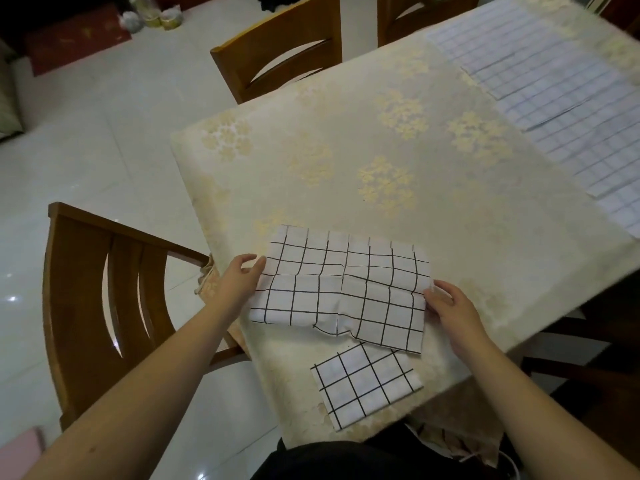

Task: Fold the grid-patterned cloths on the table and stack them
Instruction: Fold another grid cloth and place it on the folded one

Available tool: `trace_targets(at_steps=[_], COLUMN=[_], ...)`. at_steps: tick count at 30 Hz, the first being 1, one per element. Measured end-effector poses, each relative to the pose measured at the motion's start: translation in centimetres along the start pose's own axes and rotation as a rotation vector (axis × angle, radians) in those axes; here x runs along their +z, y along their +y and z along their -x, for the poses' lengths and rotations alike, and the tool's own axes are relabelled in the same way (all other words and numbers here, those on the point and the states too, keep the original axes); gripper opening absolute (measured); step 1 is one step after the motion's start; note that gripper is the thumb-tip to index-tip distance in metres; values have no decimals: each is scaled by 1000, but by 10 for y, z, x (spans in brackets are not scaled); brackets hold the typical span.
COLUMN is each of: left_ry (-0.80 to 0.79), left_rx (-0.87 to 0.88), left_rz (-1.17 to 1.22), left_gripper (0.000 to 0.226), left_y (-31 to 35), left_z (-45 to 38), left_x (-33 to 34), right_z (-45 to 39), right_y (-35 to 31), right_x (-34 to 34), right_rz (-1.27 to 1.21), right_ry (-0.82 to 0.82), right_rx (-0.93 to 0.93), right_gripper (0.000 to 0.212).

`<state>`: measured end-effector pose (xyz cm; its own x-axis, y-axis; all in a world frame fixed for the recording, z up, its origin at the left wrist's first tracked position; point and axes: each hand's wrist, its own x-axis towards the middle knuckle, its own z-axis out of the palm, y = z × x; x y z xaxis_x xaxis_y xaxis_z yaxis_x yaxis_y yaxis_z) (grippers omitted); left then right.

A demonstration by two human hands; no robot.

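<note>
Half-folded grid cloth (341, 289): white fabric with black grid lines, creased, rectangular, long axis left-right, on the floral tablecloth (346, 150) near the front edge. Left hand (239, 277) pinches its left edge; right hand (446, 304) pinches its right edge. A small folded cloth (365, 384) lies flat just nearer, tilted.

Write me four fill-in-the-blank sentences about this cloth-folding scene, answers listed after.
1. The left hand and right hand hold one cloth by its two ____ edges.
2. The small folded cloth lies ____ to the person than the held one.
3. The unfolded cloths lie along the table's ____ side.
4. The chairs are made of ____.

Answers: short; nearer; far; wood
</note>
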<state>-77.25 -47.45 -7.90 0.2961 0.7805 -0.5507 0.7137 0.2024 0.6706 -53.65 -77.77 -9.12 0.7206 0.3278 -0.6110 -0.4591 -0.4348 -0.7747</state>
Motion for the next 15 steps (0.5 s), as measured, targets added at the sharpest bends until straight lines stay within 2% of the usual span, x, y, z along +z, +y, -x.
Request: trace_targets(at_steps=[4,9,12,15], left_ry=[-80,-233,-216,-152], left_rx=[-53,-2,78,96], left_rz=[69,44,-85,-138], left_gripper=[45,52,54,48], left_y=[-33,-70,-71,-65], left_z=[20,37,42,43], left_x=[-13,-23,-19,-18], right_z=[18,43,52,56], right_y=[13,26,32,37], right_x=[-8,-6,1,7], right_rz=[204,432,524,547], right_ry=[-23,-134,-124,-35], right_rx=[22,6,-9,-23], right_gripper=[46,53,56,50])
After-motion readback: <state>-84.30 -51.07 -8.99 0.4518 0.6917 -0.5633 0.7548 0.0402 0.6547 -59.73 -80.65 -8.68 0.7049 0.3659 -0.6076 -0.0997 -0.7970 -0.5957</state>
